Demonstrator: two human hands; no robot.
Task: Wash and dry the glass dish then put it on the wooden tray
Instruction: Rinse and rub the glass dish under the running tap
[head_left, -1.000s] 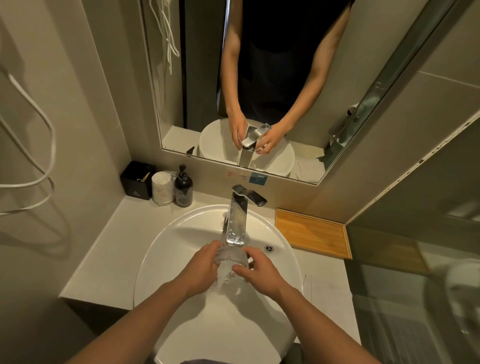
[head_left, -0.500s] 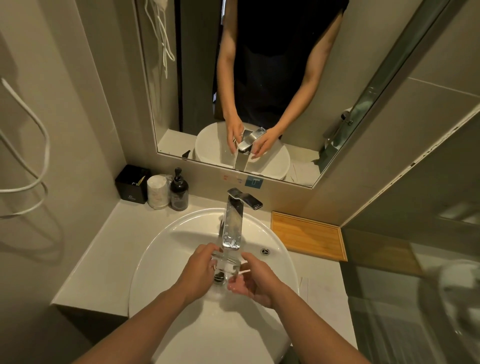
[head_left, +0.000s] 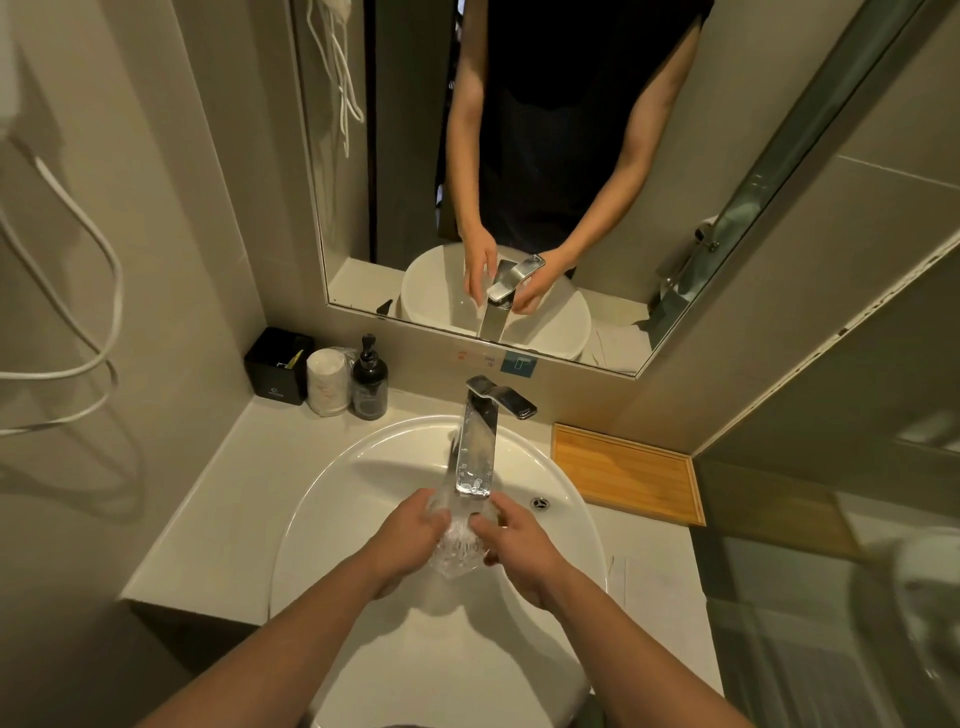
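Round white basin frames both hands gripping faceted clear glass dish

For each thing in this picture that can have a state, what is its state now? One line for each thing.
Faucet: running, water falls on the dish.
Glass dish: wet, held under the spout over the sink.
Left hand: shut on the dish.
Right hand: shut on the dish.
Sink: wet, whether the drain is plugged cannot be told.
Wooden tray: nothing on it.
Soap bottle: upright.
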